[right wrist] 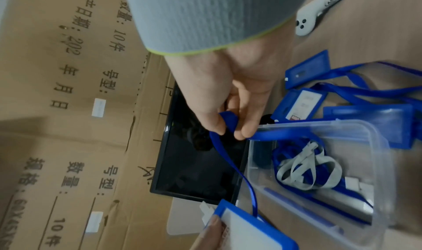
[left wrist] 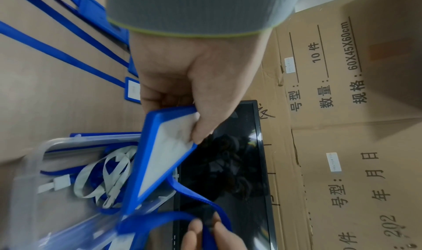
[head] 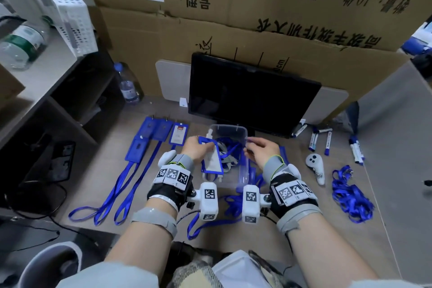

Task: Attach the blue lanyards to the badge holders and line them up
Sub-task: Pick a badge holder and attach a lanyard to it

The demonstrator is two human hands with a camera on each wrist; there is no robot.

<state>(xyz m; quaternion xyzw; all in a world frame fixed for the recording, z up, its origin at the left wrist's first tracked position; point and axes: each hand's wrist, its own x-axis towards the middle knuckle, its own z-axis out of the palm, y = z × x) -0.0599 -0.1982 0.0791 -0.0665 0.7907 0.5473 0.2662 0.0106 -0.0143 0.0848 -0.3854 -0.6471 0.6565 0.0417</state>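
1. A blue badge holder (head: 211, 156) with a white card face is held above a clear plastic bin (head: 242, 170), tilted; the left hand (head: 198, 150) has its fingers (left wrist: 203, 127) curled round the holder's upper corner.
2. The right hand (head: 263, 150) pinches a blue lanyard (right wrist: 230, 156) between thumb and fingers (right wrist: 245, 129), just beside the bin's far rim.
3. The bin holds a tangle of blue and grey straps.
4. Left of the bin, finished badge holders (head: 159, 133) lie in a row on the wooden bench (head: 112, 147), their lanyards trailing toward the person.
5. On the bench's right side sit a heap of loose blue lanyards (head: 350, 196), a white controller (head: 316, 168) and several marker pens (head: 327, 140).
6. Behind the bin stands a dark monitor (head: 252, 91) against stacked cardboard boxes (head: 257, 7); a water bottle (head: 127, 84) stands at the left by a shelf unit.
7. The right wrist view alone shows the lanyard running down from the pinch to the holder's top edge; the left wrist view shows the thumb pressed on the card face.
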